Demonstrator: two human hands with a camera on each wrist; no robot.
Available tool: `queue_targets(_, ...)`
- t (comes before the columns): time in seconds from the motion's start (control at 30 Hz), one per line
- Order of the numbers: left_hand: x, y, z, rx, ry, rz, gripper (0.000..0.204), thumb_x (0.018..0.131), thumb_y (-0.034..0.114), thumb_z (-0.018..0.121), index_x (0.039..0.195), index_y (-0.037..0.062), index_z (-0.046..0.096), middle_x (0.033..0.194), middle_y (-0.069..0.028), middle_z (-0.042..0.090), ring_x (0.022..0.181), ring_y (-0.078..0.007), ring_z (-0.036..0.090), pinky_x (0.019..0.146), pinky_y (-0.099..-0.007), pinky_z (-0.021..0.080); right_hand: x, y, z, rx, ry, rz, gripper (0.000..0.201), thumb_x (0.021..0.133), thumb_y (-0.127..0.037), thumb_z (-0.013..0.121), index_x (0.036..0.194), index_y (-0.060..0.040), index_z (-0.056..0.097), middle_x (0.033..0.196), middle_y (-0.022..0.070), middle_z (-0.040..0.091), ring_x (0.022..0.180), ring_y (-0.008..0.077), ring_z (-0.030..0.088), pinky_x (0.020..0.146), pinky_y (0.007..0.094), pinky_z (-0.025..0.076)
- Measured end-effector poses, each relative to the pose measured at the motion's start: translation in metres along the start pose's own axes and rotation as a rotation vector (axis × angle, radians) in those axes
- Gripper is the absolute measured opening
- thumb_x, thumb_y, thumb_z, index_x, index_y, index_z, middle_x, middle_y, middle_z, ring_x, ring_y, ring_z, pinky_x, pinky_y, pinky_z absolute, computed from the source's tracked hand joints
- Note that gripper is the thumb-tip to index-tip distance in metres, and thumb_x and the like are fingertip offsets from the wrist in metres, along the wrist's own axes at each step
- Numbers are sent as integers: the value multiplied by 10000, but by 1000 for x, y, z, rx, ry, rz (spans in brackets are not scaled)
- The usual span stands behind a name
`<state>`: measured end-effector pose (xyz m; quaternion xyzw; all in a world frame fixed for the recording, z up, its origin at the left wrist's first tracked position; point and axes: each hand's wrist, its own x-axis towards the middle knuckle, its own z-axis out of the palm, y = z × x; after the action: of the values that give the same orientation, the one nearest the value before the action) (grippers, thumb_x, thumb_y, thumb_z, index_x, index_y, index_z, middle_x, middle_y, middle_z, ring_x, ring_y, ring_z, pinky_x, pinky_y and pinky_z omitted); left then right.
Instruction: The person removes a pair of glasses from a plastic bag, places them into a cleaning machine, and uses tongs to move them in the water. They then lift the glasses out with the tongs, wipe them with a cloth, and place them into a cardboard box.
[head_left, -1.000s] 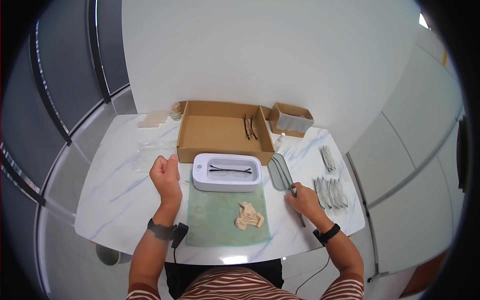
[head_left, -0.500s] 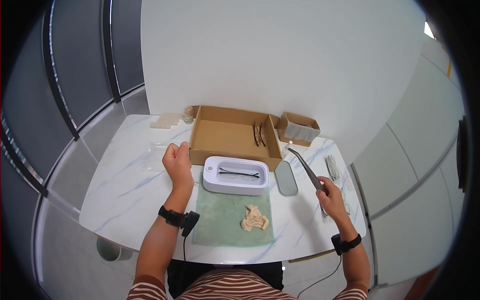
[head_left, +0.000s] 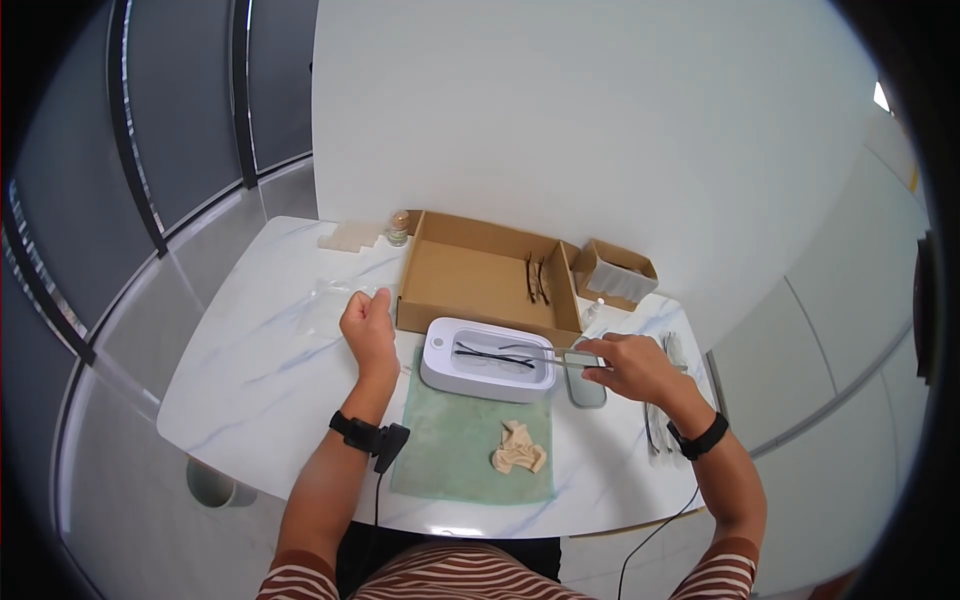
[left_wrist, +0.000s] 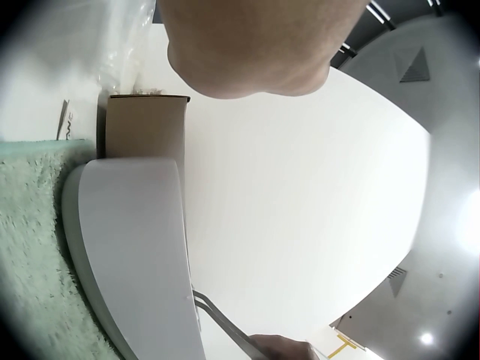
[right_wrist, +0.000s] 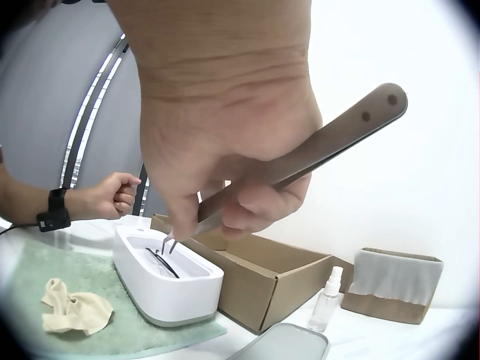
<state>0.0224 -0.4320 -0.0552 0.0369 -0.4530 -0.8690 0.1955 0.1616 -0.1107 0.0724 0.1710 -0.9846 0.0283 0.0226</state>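
My right hand (head_left: pixel 642 366) grips long metal tweezers (right_wrist: pixel 330 144), whose bent, parted tips reach over the basin of a white ultrasonic cleaner (head_left: pixel 486 383). Inside that basin lies a pair of glasses with dark temples (head_left: pixel 494 357), and the tips overlap it in the head view. My left hand (head_left: pixel 369 322) is curled into a fist with nothing in it, raised just left of the cleaner. Under and in front of the cleaner spreads a green towel (head_left: pixel 450 460), with a crumpled beige cloth (head_left: pixel 518 448) on it.
Behind the cleaner stands an open cardboard box (head_left: pixel 470 268) with dark-framed glasses at its right end. A smaller box (head_left: pixel 618 272), a spray bottle (right_wrist: pixel 326 300) and a grey-green lid (head_left: pixel 588 392) are to the right. Several glasses (head_left: pixel 655 432) lie beyond my right hand.
My right hand has picked up the tweezers from the lid, raised them and swung them left over the basin. The left fist stays beside the cleaner while the head view has shifted.
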Motion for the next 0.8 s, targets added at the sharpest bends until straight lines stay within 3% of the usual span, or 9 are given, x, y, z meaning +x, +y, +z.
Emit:
queue_targets(0.17, 4, -18, -5, 118, -69, 45, 456, 931, 98, 683, 658, 141, 320, 582, 68, 327, 512, -57, 306, 460, -267, 251, 13, -3, 0, -42, -70, -15, 359, 858, -259, 779, 1175, -111, 699, 899, 150, 712, 795, 347, 681, 694, 445, 533)
queue_targets(0.23, 2, -15, -4, 376, -225, 178, 394, 922, 121, 694, 659, 84, 402, 576, 27, 369, 559, -83, 367, 520, -270, 328, 16, 0, 0, -42, -97, -3, 360, 868, -274, 762, 1190, -128, 698, 888, 154, 712, 805, 357, 685, 702, 452, 534)
queue_targets(0.37, -5, 10, 0, 673, -431, 237, 285, 902, 163, 712, 736, 28, 525, 601, -44, 485, 571, -150, 492, 569, -306, 429, 16, 1, -5, -21, -127, 0, 360, 880, -294, 742, 1204, -145, 696, 874, 160, 712, 846, 365, 688, 724, 464, 530)
queue_targets(0.43, -7, 20, -4, 910, -677, 312, 209, 909, 174, 716, 938, -13, 628, 791, -58, 609, 678, -142, 570, 652, -280, 488, 15, 2, -6, -17, -139, 14, 359, 881, -299, 741, 1203, -146, 696, 875, 160, 712, 860, 363, 687, 738, 464, 530)
queue_targets(0.47, -8, 23, -5, 914, -680, 319, 209, 909, 174, 716, 938, -13, 628, 791, -58, 609, 678, -142, 570, 652, -280, 488, 14, 3, -6, -15, -157, 32, 359, 883, -303, 740, 1203, -147, 696, 876, 159, 712, 874, 360, 686, 753, 464, 530)
queue_targets(0.53, -12, 26, -7, 1056, -844, 338, 385, 867, 279, 747, 1124, 12, 644, 1110, -167, 644, 920, -299, 650, 809, -398, 531, 13, 8, 0, -21, -147, 19, 363, 885, -307, 739, 1207, -146, 695, 883, 155, 713, 880, 360, 685, 762, 466, 530)
queue_targets(0.57, -14, 25, -9, 1059, -850, 345, 385, 867, 279, 747, 1124, 12, 644, 1110, -167, 644, 920, -299, 650, 809, -398, 531, 12, 10, 3, -32, -146, 4, 367, 886, -311, 738, 1211, -145, 694, 890, 151, 714, 885, 360, 685, 772, 467, 530)
queue_targets(0.63, -18, 17, -12, 1116, -920, 391, 575, 857, 323, 754, 1293, -14, 589, 1262, -194, 581, 1118, -332, 601, 952, -414, 500, 12, 9, 7, -19, -133, 2, 369, 887, -314, 736, 1214, -149, 693, 894, 147, 716, 886, 360, 685, 775, 469, 531)
queue_targets(0.8, -30, 23, -8, 1195, -930, 375, 722, 838, 343, 780, 1381, -54, 518, 1354, -215, 551, 1267, -371, 527, 1071, -420, 439, 11, 12, 20, 12, -144, 7, 361, 886, -319, 737, 1216, -178, 698, 892, 139, 723, 887, 355, 689, 774, 471, 532)
